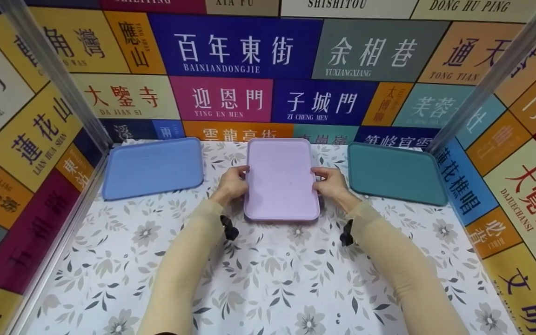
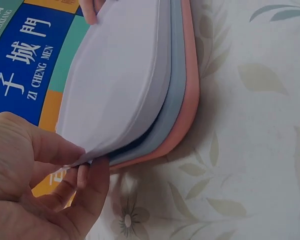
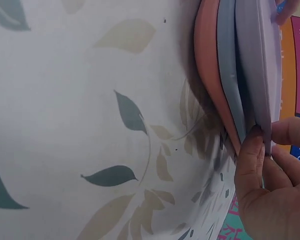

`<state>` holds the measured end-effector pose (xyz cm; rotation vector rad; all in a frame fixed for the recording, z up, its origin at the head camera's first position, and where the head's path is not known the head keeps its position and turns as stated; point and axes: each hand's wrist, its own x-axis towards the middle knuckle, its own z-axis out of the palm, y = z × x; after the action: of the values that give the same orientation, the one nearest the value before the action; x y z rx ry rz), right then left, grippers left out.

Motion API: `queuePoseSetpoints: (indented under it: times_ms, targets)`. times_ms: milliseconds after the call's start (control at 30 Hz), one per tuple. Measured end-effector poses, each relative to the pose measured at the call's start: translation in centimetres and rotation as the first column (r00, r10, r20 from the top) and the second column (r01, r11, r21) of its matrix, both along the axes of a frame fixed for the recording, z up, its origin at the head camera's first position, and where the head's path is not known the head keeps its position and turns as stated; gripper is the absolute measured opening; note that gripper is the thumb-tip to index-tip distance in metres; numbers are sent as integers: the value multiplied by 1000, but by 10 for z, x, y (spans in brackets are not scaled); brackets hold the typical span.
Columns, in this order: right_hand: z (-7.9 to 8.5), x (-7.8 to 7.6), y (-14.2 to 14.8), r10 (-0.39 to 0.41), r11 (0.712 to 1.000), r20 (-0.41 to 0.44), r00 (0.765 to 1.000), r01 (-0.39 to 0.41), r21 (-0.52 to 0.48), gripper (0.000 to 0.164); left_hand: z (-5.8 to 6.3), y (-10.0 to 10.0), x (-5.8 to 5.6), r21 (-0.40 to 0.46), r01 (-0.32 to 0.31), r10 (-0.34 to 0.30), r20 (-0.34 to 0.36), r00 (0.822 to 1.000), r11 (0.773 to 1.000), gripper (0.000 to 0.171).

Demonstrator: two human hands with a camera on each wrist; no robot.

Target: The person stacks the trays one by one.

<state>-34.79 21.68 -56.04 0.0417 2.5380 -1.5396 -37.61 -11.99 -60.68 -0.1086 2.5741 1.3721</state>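
Three trays show in the head view, in a row across the far part of the flower-patterned surface (image 1: 268, 291). The lilac tray (image 1: 282, 181) is in the middle, directly between the left hand (image 1: 232, 184) and the right hand (image 1: 332, 184), with its long axis running away from the person. Each hand grips one long edge, so neither is clearly nearer. That is the relation any lift or shift would seem to turn on: the tray is held from both sides, square to the body. The blue tray (image 1: 154, 168) lies beyond the left hand and the green tray (image 1: 396, 174) beyond the right, both with long axes running mostly sideways.

In the left wrist view, the thumb presses on the lilac rim while curled fingers reach beneath it. Below are a grey-blue tray (image 2: 177, 55) and, at the bottom, a coral tray (image 2: 191, 65). A dark gap parts the lilac tray from the grey-blue one at the near corner.

In the right wrist view, the right fingers pinch the opposite rim, a fingertip tucked under the lilac edge. The same gap shows there, while the two lower trays sit close together.
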Motion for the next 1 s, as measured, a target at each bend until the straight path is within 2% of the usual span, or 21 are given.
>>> queuePoseSetpoints:
  times_ms: [33, 100, 133, 267, 333, 367, 433, 567, 700, 833, 1000]
  targets:
    - [0, 0, 1, -4, 1000, -5, 1000, 4, 16, 71, -10, -1, -8, -9, -1, 1, 0, 1000, 1000, 80]
    - [0, 1, 2, -6, 999, -16, 1000, 7, 38, 71, -20, 2, -15, -45, -7, 7, -4, 1000, 999, 81]
    - [-1, 1, 3, -8, 999, -17, 1000, 9, 42, 71, -17, 4, -14, -72, -11, 11, -7, 1000, 997, 80]
    - [-2, 2, 4, 0, 998, -21, 1000, 1, 66, 72, 22, 15, 13, -117, -27, 26, -3, 1000, 993, 74]
    - [-2, 1, 4, 14, 997, -27, 1000, -12, 75, 70, 31, 16, 19, -123, -29, 30, 7, 1000, 992, 72]
    - [-3, 1, 4, 22, 996, -33, 999, -19, 83, 69, 32, 15, 20, -120, -28, 29, 8, 1000, 992, 71]
    - [-3, 0, 4, 30, 996, -36, 999, -27, 82, 67, 24, 12, 15, -125, -28, 29, 1, 1000, 992, 71]
    - [-6, 1, 4, 25, 997, -14, 1000, -24, 71, 64, -4, 7, -1, -140, -18, 15, -18, 1000, 990, 71]
    - [-7, 1, 3, 13, 998, -2, 1000, -13, 69, 62, -17, 3, -7, -147, -10, 5, -36, 999, 989, 72]
    - [-6, 2, 2, 2, 997, -3, 1000, -2, 78, 58, -14, 3, -6, -149, -18, 13, -28, 1000, 989, 73]
    - [-4, 4, 2, 0, 994, -14, 1000, 1, 112, 53, 0, 5, 7, -125, -22, 21, -15, 1000, 992, 71]
